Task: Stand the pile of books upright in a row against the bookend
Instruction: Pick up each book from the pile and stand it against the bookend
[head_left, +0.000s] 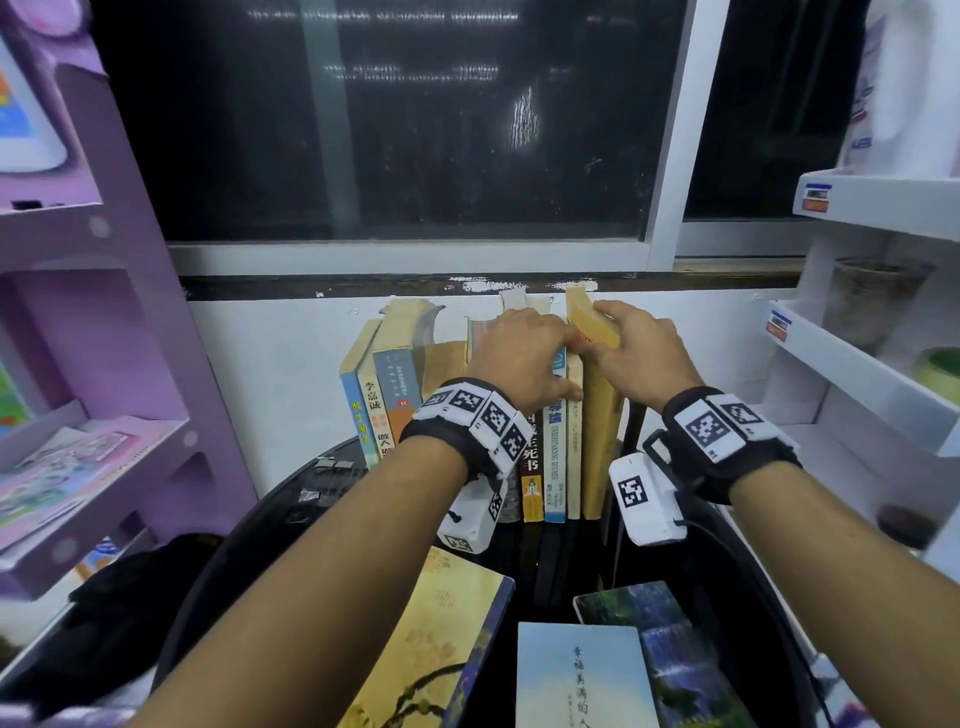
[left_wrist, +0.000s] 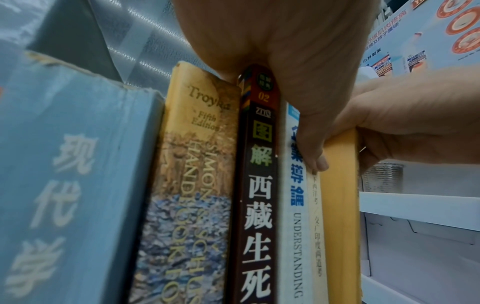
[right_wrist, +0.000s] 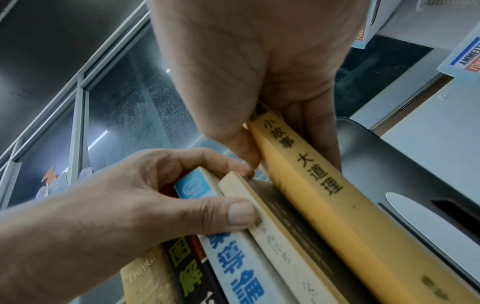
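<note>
Step in hand: seating the yellow book (right_wrist: 324, 205) upright at the right end of the row of books (head_left: 550, 447), judging by its tilt.
Right hand (head_left: 644, 348): fingers and thumb curled round the top of the yellow book, pinching it near the spine.
Left hand (head_left: 519, 353): curled over the tops of the neighbouring books, thumb (right_wrist: 233, 214) pressed on the thin cream book (right_wrist: 270, 236), holding the row steady.
Where the books are: the row stands at the far edge of the dark table (head_left: 291, 519), by the wall; the yellow book leans slightly away from the cream one, a gap open between them.
Bookend (right_wrist: 405, 185): dark metal, just right of the yellow book; whether they touch I cannot tell.
Still flat: three books (head_left: 587, 675) lie at the near edge.
Doing it well: keep the left hand bracing the row, tip the yellow book until its cover closes flush on the cream one, and let go only once nothing leans.
</note>
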